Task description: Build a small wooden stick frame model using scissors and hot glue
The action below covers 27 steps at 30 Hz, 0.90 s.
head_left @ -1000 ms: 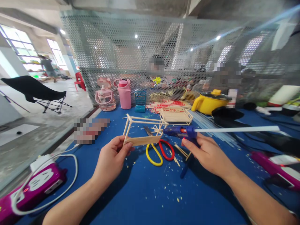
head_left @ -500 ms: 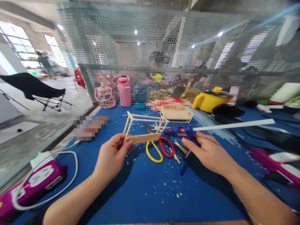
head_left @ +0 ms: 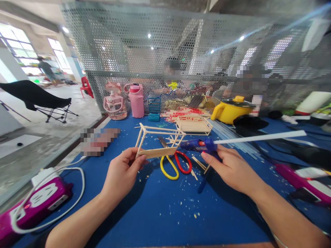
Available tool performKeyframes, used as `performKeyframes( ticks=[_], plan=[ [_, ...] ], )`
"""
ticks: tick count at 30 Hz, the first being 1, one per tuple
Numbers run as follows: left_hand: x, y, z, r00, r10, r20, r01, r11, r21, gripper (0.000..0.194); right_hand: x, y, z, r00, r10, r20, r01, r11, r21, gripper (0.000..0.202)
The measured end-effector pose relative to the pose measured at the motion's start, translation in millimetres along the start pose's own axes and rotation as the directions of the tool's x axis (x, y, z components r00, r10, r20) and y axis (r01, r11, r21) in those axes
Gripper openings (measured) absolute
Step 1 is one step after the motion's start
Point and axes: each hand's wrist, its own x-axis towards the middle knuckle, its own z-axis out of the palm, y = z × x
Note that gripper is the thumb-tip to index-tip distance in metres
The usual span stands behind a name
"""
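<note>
My left hand [head_left: 126, 168] pinches the near left corner of a small frame of thin wooden sticks [head_left: 160, 131], with a flat wooden panel [head_left: 159, 152] along its near side. In my right hand [head_left: 230, 168] is a blue glue gun [head_left: 199, 144], a long white glue stick [head_left: 261, 137] jutting from its back. The gun's nozzle points left, at the right end of the panel; whether it touches cannot be made out. Below the frame lie scissors [head_left: 169, 167] with one yellow and one red handle. Beside them are loose cut sticks [head_left: 199, 163].
Farther back stand a finished-looking stick tray [head_left: 193, 126], a pile of red-tipped sticks [head_left: 181, 113], pink bottles [head_left: 136, 100] and a yellow pot [head_left: 230, 110]. Clear glue sticks [head_left: 235, 137] lie right. A purple power strip [head_left: 38, 199] with a white cable sits left. Perforated metal mesh [head_left: 124, 44] rises behind.
Both hands keep their holds, and the glue gun stays at the panel's right end. The view has shifted very slightly; little else differs.
</note>
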Motion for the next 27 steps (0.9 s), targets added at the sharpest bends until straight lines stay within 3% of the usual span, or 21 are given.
performKeyframes(
  ticks=[27],
  plan=[
    [0.0,0.7,1.3,1.0,0.01,-0.004,-0.01,0.999,-0.047,0.029,-0.3,2.9,6.2,1.0,0.022,-0.002,-0.022,1.0,0.003,0.036]
  ],
)
